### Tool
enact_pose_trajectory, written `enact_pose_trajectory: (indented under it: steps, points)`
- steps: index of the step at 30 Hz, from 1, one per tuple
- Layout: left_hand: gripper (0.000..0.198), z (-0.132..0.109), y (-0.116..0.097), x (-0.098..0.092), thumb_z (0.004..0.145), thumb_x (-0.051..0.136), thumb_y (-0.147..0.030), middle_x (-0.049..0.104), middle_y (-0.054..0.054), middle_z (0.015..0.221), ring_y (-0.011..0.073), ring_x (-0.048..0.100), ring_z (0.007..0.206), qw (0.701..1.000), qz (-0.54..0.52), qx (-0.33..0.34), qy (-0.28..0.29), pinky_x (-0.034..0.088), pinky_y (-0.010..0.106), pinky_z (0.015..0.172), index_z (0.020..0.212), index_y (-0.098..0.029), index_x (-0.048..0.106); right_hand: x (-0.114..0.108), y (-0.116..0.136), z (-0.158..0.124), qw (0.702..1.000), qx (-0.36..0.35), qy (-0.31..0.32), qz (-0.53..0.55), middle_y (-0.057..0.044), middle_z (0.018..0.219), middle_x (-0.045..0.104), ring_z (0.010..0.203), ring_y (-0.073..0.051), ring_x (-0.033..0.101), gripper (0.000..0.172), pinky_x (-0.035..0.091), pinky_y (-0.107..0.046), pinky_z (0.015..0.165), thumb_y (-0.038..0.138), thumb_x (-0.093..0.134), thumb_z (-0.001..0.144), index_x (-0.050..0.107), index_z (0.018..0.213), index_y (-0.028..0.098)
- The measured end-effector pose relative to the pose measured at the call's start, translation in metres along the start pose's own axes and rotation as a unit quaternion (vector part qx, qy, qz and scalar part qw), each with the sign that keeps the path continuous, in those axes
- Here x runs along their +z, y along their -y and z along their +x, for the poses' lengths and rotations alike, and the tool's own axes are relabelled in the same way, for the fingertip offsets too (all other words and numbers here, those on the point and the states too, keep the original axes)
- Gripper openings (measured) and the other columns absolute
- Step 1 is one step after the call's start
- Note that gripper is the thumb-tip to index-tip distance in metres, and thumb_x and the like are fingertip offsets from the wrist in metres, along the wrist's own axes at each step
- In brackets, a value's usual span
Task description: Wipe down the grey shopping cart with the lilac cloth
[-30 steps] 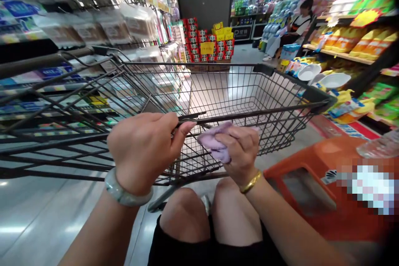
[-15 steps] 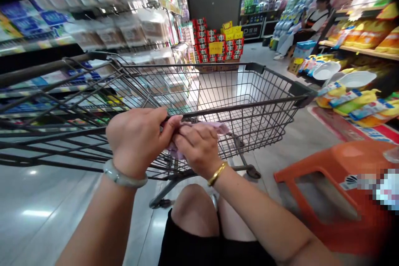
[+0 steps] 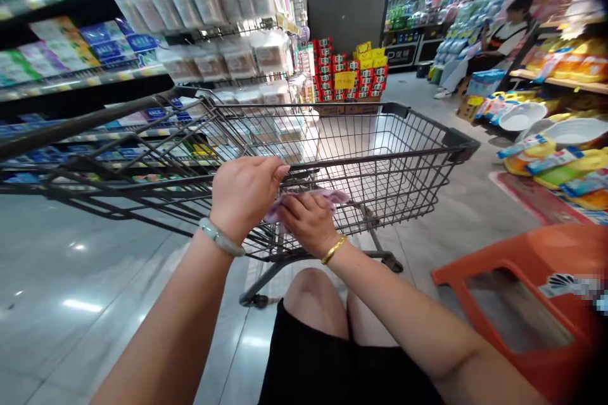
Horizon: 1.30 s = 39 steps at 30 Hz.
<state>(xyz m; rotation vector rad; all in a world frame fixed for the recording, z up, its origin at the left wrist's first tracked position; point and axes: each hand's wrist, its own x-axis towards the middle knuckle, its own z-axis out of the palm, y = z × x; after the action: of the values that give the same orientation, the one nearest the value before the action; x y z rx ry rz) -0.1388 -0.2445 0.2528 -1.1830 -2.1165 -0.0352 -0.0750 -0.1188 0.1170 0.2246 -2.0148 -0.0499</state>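
A dark metal shopping cart (image 3: 418, 158) stands sideways before my knees, its wire basket bare inside. My left hand (image 3: 246, 193), with a pale bangle at the wrist, is closed round the cart's upper side rail. Just right of it and a little lower, my right hand (image 3: 308, 218), wearing a gold bracelet, grips a light purple cloth (image 3: 332, 196) against the wire side. Part of the cloth sticks out past the knuckles, and some of it is hidden under the fingers.
An orange plastic stool (image 3: 475, 266) is close on my right. Shelves with packaged goods (image 3: 223, 63) line the left. Stacked red boxes (image 3: 327, 76) stand ahead. Yellow bottles and white basins (image 3: 522, 117) are at the right, near a seated person (image 3: 508, 38).
The view has shifted left, so the surroundings sit further right. My left hand has moved slightly right along the rail. The cloth and right hand stay by the wire side.
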Motion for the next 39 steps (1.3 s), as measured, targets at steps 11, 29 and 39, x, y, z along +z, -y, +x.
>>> enact_pose_trajectory:
  steps: [11, 29, 39]
  points:
    - [0.039, -0.025, 0.051, -0.022, 0.105, 0.041, -0.036, 0.077, 0.010, 0.107, 0.0290, 0.069, 0.105, 0.999, -0.037, 0.002, 0.014, 0.043, 0.044, 0.103, 0.117, -0.019, 0.074, 0.022, 0.042, 0.046, 0.999, 0.002, 0.027, 0.021, -0.004, 0.103, 0.070, 0.096, -0.021, 0.052, 0.023, 0.032, -0.040, 0.082, 0.028, 0.043, 0.106, 0.066, 0.106, 0.023]
    - [0.034, -0.062, 0.080, -0.022, 0.103, 0.040, -0.038, 0.075, 0.006, 0.090, 0.0297, 0.068, 0.092, 0.992, 0.065, -0.103, 0.028, 0.030, 0.042, 0.073, 0.088, -0.024, 0.067, 0.044, 0.072, -0.014, 0.982, -0.050, 0.170, 0.065, -0.008, 0.114, 0.070, 0.100, -0.021, 0.053, 0.017, 0.035, -0.040, 0.083, 0.021, 0.050, 0.102, 0.067, 0.107, 0.020]
    - [0.034, -0.070, 0.077, -0.017, 0.103, 0.041, -0.039, 0.075, 0.007, 0.089, 0.0298, 0.065, 0.091, 0.992, 0.046, -0.118, -0.021, 0.033, 0.044, 0.078, 0.091, -0.025, 0.070, 0.034, 0.091, 0.026, 0.989, -0.007, 0.130, 0.066, -0.005, 0.115, 0.070, 0.105, -0.022, 0.054, 0.022, 0.036, -0.041, 0.087, 0.031, 0.047, 0.105, 0.067, 0.112, 0.025]
